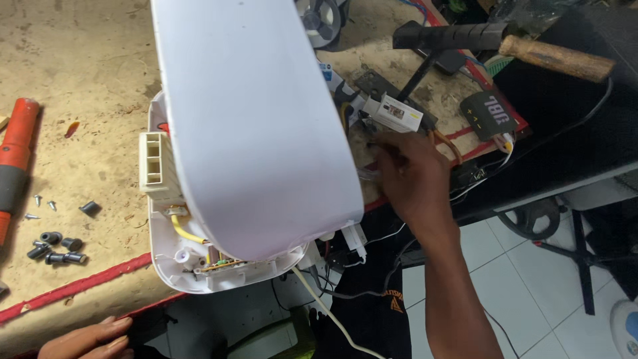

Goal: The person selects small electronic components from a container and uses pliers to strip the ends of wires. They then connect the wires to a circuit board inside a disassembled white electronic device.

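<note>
A large white plastic appliance cover (256,126) stands tilted up over its white base (199,269), where yellow wires and a cream connector block (157,163) show. My right hand (412,179) reaches past the cover's right side to small parts and wires on the workbench; whether its fingers pinch anything cannot be told. My left hand (90,340) rests at the bench's front edge at the bottom left, fingers together, holding nothing visible.
Several dark bolts and small screws (56,242) lie at left beside a red and grey tool (14,159). A wooden-handled hammer (525,46), a small green speaker (490,114) and tangled wires (465,179) sit at right. White tiled floor (531,292) lies below.
</note>
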